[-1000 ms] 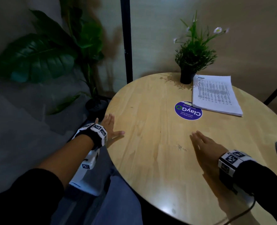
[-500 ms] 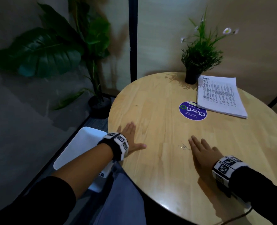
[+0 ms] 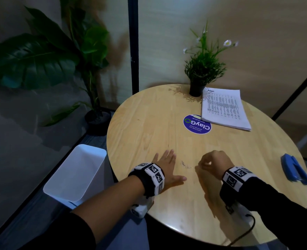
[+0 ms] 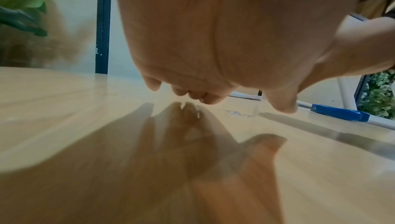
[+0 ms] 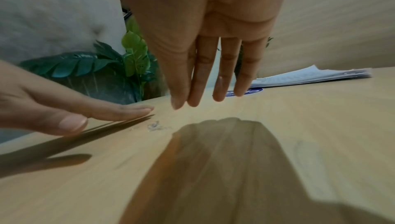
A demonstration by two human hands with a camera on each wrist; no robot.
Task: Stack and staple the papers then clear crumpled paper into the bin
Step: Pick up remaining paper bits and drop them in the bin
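Note:
A stack of printed papers [image 3: 224, 109] lies flat at the far right of the round wooden table [image 3: 149, 123]; its edge shows in the right wrist view [image 5: 310, 77]. A blue stapler [image 3: 295, 168] lies near the right rim. My left hand [image 3: 167, 166] rests flat on the wood, fingers straight and thumb out. My right hand [image 3: 214, 160] hovers beside it with the wrist raised. Its straight fingers [image 5: 213, 58] point down, tips just above the table. Between the hands lie small shiny bits [image 3: 186, 165]. Neither hand holds anything.
A white bin [image 3: 75, 174] stands on the floor left of the table, close to my left forearm. A small potted plant [image 3: 201, 73] stands at the back beside the papers, and a blue round sticker [image 3: 197, 124] marks the middle. A large leafy plant [image 3: 50, 56] fills the left corner.
My left hand slid from the table's left edge onto the wood, toward the shiny bits. My right hand shifted left and its wrist rose. The bin has come fully into view.

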